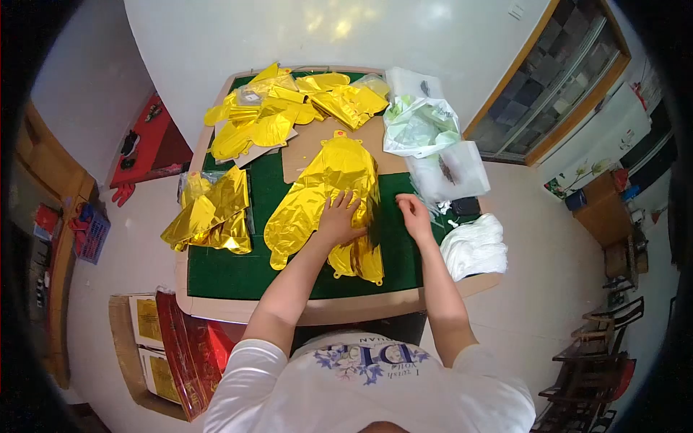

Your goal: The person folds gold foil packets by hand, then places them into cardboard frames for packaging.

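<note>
The gold foil piece (343,169) lies mid-surface (216,278), apparently part flattened, its near right folds uneven. The left hand (341,218) rests on it, fingers spread; the right hand (413,216) curls beside it, any pinch unclear. The far-left foil pile (271,119) looks unsorted; overlaps hide its count.
</note>
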The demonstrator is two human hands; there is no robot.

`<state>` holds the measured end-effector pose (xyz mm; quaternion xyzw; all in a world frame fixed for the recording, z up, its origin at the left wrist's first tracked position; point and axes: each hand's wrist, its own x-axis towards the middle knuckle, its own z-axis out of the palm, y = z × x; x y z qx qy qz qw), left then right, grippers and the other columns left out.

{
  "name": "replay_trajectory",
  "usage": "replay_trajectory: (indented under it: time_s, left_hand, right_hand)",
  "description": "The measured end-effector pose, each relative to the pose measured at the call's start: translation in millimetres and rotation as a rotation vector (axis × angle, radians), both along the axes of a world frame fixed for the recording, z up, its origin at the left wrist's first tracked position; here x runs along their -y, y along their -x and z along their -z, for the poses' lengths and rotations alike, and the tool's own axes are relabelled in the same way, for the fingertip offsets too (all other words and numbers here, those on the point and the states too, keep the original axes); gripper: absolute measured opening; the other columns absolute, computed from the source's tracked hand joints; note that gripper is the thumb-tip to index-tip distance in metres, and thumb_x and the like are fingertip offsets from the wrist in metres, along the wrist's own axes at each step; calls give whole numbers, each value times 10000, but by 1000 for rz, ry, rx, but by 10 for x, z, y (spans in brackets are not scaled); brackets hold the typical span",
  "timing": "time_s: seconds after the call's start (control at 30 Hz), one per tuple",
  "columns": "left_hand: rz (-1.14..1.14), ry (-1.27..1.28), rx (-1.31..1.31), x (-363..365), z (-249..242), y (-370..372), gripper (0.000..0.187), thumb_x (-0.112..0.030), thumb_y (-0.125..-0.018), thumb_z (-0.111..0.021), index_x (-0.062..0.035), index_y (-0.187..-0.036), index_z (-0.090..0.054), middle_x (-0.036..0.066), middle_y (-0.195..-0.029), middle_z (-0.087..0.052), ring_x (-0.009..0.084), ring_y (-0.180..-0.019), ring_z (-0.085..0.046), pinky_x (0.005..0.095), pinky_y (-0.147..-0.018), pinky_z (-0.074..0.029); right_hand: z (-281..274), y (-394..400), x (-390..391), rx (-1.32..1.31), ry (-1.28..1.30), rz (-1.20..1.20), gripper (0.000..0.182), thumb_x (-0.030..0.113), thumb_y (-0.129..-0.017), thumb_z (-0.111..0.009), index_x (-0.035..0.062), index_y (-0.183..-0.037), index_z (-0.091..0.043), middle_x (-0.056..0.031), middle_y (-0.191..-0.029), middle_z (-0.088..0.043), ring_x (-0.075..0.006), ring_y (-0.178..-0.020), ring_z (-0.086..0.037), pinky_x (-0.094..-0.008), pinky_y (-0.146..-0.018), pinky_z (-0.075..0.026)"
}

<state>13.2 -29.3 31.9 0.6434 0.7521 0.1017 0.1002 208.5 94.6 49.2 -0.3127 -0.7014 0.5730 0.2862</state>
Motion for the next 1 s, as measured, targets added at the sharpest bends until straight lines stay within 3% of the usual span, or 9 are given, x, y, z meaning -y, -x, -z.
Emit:
replay_trajectory:
  time_s: [0.07, 0.2, 0.23, 0.3, 0.4, 0.6, 0.7, 0.8, 1.0]
  left_hand:
    - [-1, 1, -31, -14, -14, 11, 911, -497, -716, -736, -140, -1462, -354, 108, -1559, -236, 282, -1449, -185, 469, -1169, -162]
    - [14, 92, -72, 32, -82, 25, 1123, -311, -602, -841, -98, -1503, -204, 109, -1561, -216, 254, -1448, -188, 442, -1175, -168]
    - [1, 76, 11, 37, -64, 40, 1193, -285, -576, -860, -87, -1513, -149, 112, -1560, -210, 244, -1447, -189, 432, -1176, -171]
    - [32, 94, -13, 36, -31, 85, 1014, -403, -630, -794, -20, -1447, -332, 108, -1565, -184, 273, -1454, -140, 476, -1168, -162]
    - [78, -144, 1, -23, 380, 141, 1028, -460, -612, -793, -113, -1465, -338, 103, -1563, -190, 285, -1449, -147, 469, -1169, -163]
    - [29, -82, 138, -88, 660, 240, 964, -488, -660, -748, -167, -1472, -338, 94, -1564, -195, 292, -1446, -159, 471, -1168, -164]
    - [-39, 32, 191, 128, -213, 39, 1018, -354, -666, -779, -180, -1508, -234, 90, -1550, -249, 270, -1448, -174, 447, -1179, -149]
    - [44, -62, 47, 38, 21, 74, 948, -485, -686, -729, -140, -1474, -331, 107, -1565, -187, 289, -1448, -157, 468, -1169, -158]
    - [27, 28, -5, 55, 5, 79, 1014, -465, -637, -776, -134, -1480, -320, 105, -1569, -182, 272, -1452, -145, 461, -1172, -151]
  right_hand:
    - [409, 114, -233, 290, -770, 254, 267, 72, -941, -500, 3, -1187, -577, -156, -1187, -615, -289, -1114, -579, -416, -950, -447]
    - [475, 399, -211, 553, -788, 145, 418, 32, -935, -455, 20, -1351, -479, -167, -1419, -458, -313, -1368, -356, -463, -1136, -252]
    - [510, 455, -212, 546, -792, 145, 418, 32, -935, -455, 20, -1351, -479, -167, -1419, -458, -313, -1368, -356, -463, -1136, -252]
    - [528, 562, -182, 494, -829, 158, 416, 68, -946, -441, 51, -1360, -479, -165, -1397, -484, -326, -1350, -388, -474, -1114, -286]
    - [463, 655, -114, 461, -764, 112, 414, 96, -967, -410, 55, -1377, -459, -156, -1399, -485, -329, -1355, -381, -471, -1125, -264]
    - [471, 628, -103, 292, -781, 173, 385, 59, -954, -420, 38, -1333, -490, -176, -1329, -531, -352, -1262, -470, -433, -1056, -359]
    - [392, 437, -170, 194, -665, 392, 345, 11, -929, -441, 1, -1259, -540, -220, -1237, -569, -383, -1148, -523, -417, -984, -420]
    - [329, 321, -172, 237, -688, 418, 337, 3, -923, -459, 0, -1249, -543, -222, -1220, -576, -379, -1148, -524, -416, -981, -426]
    - [582, 621, -217, 338, -817, 252, 375, 90, -954, -462, 13, -1320, -496, -191, -1321, -538, -344, -1273, -463, -437, -1078, -347]
